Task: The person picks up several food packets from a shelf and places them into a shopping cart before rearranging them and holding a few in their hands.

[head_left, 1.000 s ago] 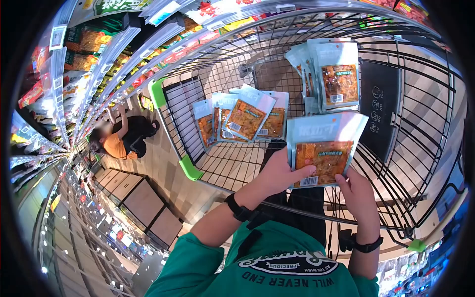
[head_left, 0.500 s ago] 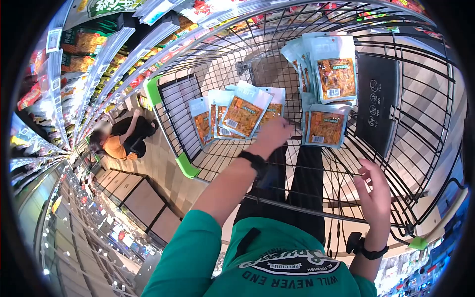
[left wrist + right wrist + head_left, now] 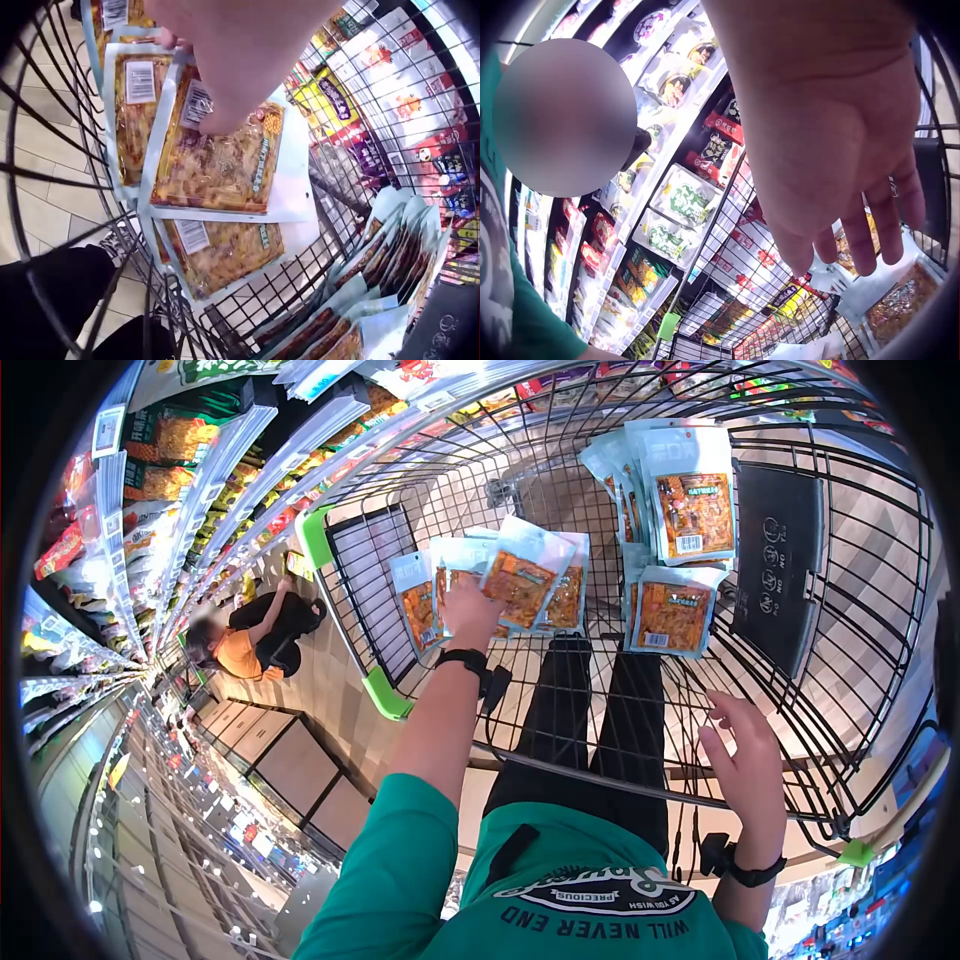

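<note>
Several pale-blue food pouches with windows showing orange-brown contents lie in a wire shopping cart (image 3: 540,490). My left hand (image 3: 468,608) is at the near-left edge of the top pouch (image 3: 518,582) in the left pile. In the left wrist view, my thumb lies over this pouch's barcode (image 3: 196,103) and a fingertip shows by its edge; the other fingers are hidden. Pouches beneath it (image 3: 139,112) overlap one another. My right hand (image 3: 745,755), holding nothing, hovers above the cart's near right side with fingers loosely bent.
A taller group of pouches (image 3: 692,495) stands at the cart's far right, with another small stack (image 3: 670,610) nearer. Beside them is a dark panel (image 3: 780,565). Stocked shelves (image 3: 200,490) line the left. A person in orange (image 3: 245,650) crouches in the aisle.
The pouch held in both hands was laid on the right-hand near stack. My left hand moved left to the other pile, whose top pouch shifted slightly right. My right hand drew back and let go.
</note>
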`<state>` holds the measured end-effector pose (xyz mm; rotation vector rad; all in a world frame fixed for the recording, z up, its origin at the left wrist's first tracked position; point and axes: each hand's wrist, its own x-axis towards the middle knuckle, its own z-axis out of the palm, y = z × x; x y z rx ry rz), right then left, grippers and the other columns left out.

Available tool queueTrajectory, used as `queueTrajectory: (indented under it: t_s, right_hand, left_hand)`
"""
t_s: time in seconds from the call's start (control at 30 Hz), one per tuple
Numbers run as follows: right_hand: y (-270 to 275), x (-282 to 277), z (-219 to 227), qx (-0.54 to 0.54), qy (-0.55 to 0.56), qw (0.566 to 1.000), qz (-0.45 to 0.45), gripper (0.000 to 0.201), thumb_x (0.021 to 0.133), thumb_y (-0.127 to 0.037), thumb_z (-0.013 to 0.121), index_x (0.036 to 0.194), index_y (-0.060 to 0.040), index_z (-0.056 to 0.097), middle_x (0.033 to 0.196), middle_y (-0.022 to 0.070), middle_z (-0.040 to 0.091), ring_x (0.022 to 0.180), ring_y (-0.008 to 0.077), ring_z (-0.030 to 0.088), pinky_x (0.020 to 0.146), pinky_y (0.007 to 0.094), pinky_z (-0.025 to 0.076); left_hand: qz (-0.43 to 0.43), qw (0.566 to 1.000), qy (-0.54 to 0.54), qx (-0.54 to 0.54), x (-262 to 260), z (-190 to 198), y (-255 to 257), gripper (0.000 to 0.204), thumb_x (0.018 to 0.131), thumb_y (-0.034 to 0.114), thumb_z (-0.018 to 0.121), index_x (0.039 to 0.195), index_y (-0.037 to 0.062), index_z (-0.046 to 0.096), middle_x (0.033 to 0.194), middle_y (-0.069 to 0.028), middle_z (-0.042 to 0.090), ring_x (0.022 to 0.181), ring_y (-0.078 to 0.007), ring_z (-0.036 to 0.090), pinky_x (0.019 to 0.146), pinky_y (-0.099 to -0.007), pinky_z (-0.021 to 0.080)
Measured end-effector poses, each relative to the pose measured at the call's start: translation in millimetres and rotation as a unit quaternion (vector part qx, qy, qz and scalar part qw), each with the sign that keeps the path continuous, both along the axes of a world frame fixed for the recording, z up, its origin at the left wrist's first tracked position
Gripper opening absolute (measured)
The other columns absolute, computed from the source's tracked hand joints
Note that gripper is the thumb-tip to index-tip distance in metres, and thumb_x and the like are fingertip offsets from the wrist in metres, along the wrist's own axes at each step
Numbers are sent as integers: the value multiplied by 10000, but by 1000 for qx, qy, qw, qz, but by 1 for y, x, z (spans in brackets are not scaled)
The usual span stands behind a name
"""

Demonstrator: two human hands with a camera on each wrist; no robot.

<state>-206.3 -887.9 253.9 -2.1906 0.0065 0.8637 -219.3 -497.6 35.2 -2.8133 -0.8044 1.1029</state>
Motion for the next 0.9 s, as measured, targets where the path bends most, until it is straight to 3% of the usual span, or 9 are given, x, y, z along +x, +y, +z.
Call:
queueTrajectory:
  t_s: [0.1,0.3,0.47,0.5,0.57,0.63,0.7,0.8,0.9]
  right_hand:
    - [3,-1,1,-5,14,1000,2,351,843,-127,664,1174,-33,598,944,144,629,850,281,604,768,377,489]
    - [2,-5,-11,-42,33,997,-52,413,867,-146,653,1257,-58,552,1047,142,618,941,249,609,819,370,488]
    - [3,-5,-25,193,126,940,-251,518,869,-44,622,1335,-24,397,1152,109,606,1017,185,598,906,330,465]
    - [3,-3,-28,295,155,878,-344,477,874,-14,606,1305,-12,403,1153,113,604,1030,168,595,914,315,460]
    - [-11,0,-36,215,197,898,-331,508,869,-18,617,1326,-14,395,1166,137,602,1077,190,585,940,328,452]
    - [-27,-8,-42,-195,27,980,-23,637,862,-93,655,1421,-53,351,1189,173,593,1130,260,562,969,382,434]
    - [-31,-3,-40,-250,-6,968,5,702,856,-163,675,1464,-99,331,1227,197,576,1175,315,531,995,413,413]
    - [-24,6,-26,-129,64,977,-158,563,875,-186,647,1388,-76,442,1258,178,569,1161,318,543,982,390,425]
    - [-24,4,-28,-107,-22,992,-56,478,881,-180,641,1321,-52,505,1228,177,580,1140,303,555,971,385,428]
  left_hand:
    - [81,961,6,-263,0,-5,-21,499,726,248,744,1155,52,579,911,-131,683,842,-318,660,789,-382,521]
    - [95,815,17,-571,30,144,-109,401,814,255,713,1148,64,601,973,-74,680,875,-155,636,810,-323,505]
    - [42,711,12,-702,19,181,-156,451,851,346,665,1169,42,566,962,-182,633,928,-364,625,824,-409,497]
    - [42,711,11,-702,20,180,-159,451,851,346,665,1169,42,566,962,-182,633,928,-364,625,824,-409,497]
    - [-28,801,106,-589,21,178,-163,458,849,399,647,1107,29,566,941,-182,634,910,-381,616,798,-453,497]
    - [-136,871,55,-469,16,161,-153,415,851,401,633,1027,29,575,932,-164,642,917,-360,616,781,-457,491]
    - [-176,905,20,-387,15,141,-127,411,848,390,635,1044,32,586,955,-170,644,926,-360,615,796,-441,493]
    - [7,938,18,-346,15,104,-61,468,830,381,663,1113,16,587,1019,-175,646,978,-324,624,851,-419,488]
    - [169,937,-90,-293,-2,38,24,651,770,424,726,1215,-6,525,1129,-206,610,1060,-321,611,931,-405,473]
